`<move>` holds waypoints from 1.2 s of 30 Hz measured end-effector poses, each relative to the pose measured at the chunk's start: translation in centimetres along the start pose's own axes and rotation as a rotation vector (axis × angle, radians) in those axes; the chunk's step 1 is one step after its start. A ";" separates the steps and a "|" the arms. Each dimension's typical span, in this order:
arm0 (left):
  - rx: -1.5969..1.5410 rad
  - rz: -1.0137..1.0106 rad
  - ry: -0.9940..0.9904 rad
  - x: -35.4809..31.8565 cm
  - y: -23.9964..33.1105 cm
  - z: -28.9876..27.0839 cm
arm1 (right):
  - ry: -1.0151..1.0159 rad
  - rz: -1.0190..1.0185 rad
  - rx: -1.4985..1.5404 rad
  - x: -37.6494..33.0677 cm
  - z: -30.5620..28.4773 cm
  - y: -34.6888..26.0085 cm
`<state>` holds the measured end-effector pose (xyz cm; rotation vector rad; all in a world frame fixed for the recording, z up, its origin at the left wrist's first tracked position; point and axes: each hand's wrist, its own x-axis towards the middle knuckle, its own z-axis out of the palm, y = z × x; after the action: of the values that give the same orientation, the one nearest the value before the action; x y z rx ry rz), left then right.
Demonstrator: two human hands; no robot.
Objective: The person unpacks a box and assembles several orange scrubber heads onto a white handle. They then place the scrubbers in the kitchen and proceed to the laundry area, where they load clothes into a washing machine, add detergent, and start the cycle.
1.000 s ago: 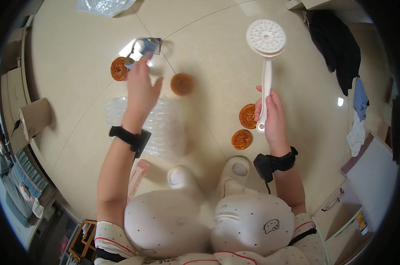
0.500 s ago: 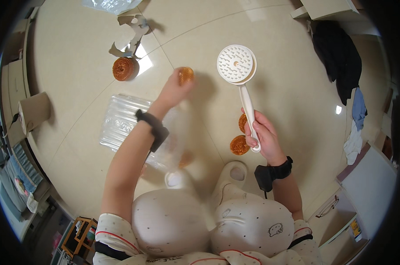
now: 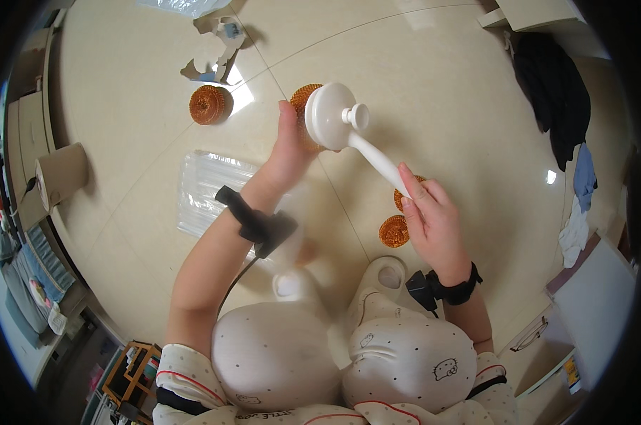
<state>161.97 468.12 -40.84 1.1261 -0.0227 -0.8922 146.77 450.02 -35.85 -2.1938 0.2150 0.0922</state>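
My right hand [image 3: 436, 225] grips the handle of a white long-handled scrubber holder [image 3: 329, 119], whose round head now shows its smooth back and small knob. Against the head's hidden underside, my left hand [image 3: 289, 152] holds a copper-coloured mesh scouring pad [image 3: 303, 98]; its thumb points up and most of its fingers are covered. Whether the pad is fixed to the head cannot be seen. Below the handle, near my right hand, lie two more pads, a whole one [image 3: 394, 231] and one partly hidden. Farther off at the left sits another scouring pad [image 3: 207, 105].
A clear plastic package [image 3: 205, 195] lies on the tiled floor beneath my left forearm. Torn cardboard [image 3: 230, 49] rests beyond the far-left pad. A brown bin-like cylinder [image 3: 64, 173] stands at left, and dark cloth [image 3: 555, 88] lies at right.
The scrubber holder has swung left and turned over, hiding its spiked face. My left hand has brought its scouring pad up against the head.
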 end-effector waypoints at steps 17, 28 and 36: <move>-0.187 0.082 -0.003 -1.6 -0.5 2.3 | -0.083 -0.049 0.189 1.7 1.0 0.6; 0.029 0.216 -0.035 -3.2 0.3 4.4 | 0.129 0.191 0.801 2.8 1.1 -1.8; 0.040 0.137 -0.065 -3.8 1.0 4.6 | 0.132 0.083 0.710 3.0 1.5 -1.6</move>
<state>158.04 467.15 -36.32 1.1186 -0.1700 -0.8084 150.05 451.82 -35.95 -1.4837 0.3520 -0.0754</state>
